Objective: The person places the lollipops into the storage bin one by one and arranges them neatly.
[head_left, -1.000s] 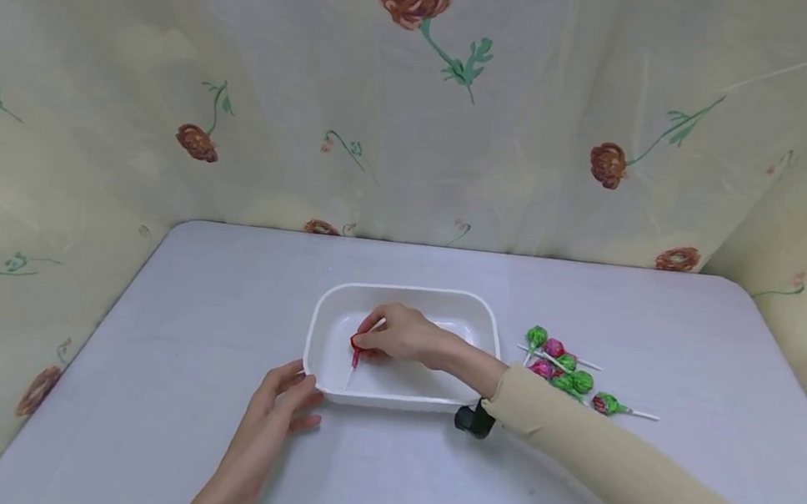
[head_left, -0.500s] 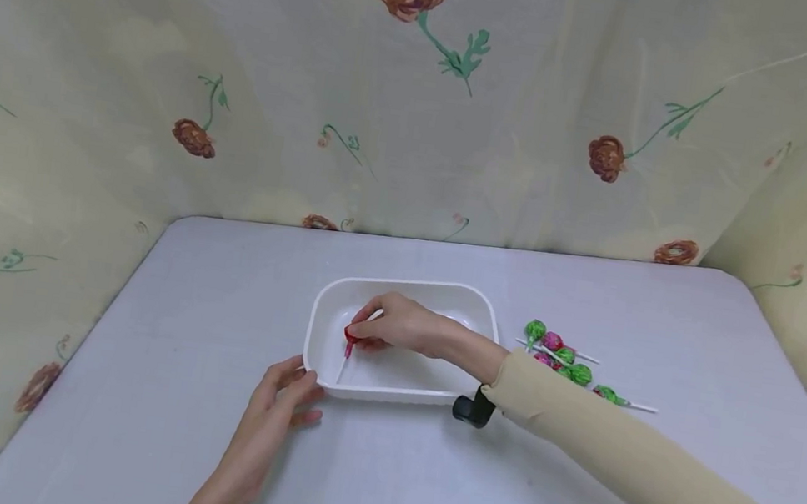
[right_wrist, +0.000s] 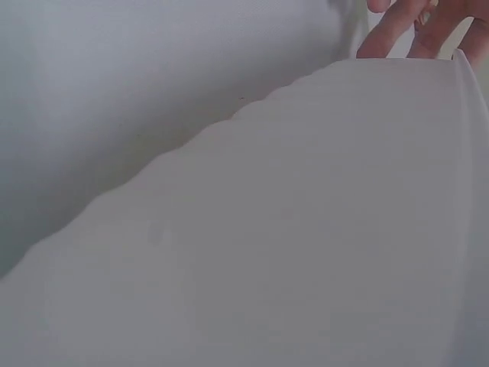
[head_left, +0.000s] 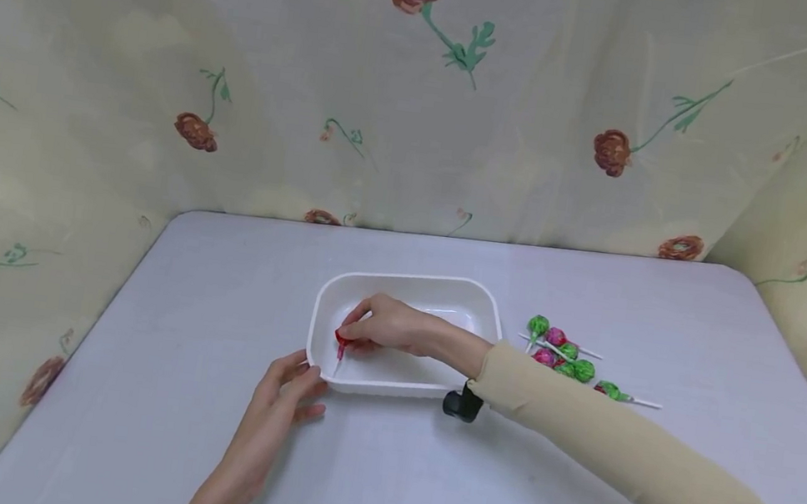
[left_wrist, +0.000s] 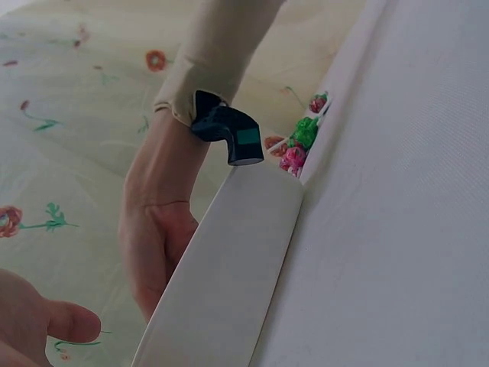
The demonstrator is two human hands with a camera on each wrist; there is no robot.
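Inside a white plastic tray [head_left: 387,389], my right hand [head_left: 389,323] pinches the wrapped head of a red lollipop [head_left: 341,352], near the tray's left end. Its stick points toward the front of the tray. At the front left corner my left hand [head_left: 267,416] touches the tray from outside, fingers loosely spread. The right wrist view shows the tray wall [right_wrist: 267,222] large, with the left fingers [right_wrist: 386,30] at its far corner. In the left wrist view, the right hand [left_wrist: 153,252] reaches behind the tray wall, which hides its fingertips and the lollipop.
Just right of the tray, several green and pink wrapped lollipops [head_left: 583,371] lie in a loose pile on the white table [head_left: 152,389]. A black camera [head_left: 462,405] hangs under my right wrist beside the tray's front rim. Floral cloth [head_left: 420,119] stands behind the table.
My right hand has moved slightly left inside the tray with the red lollipop. The left hand has stayed at the tray's corner.
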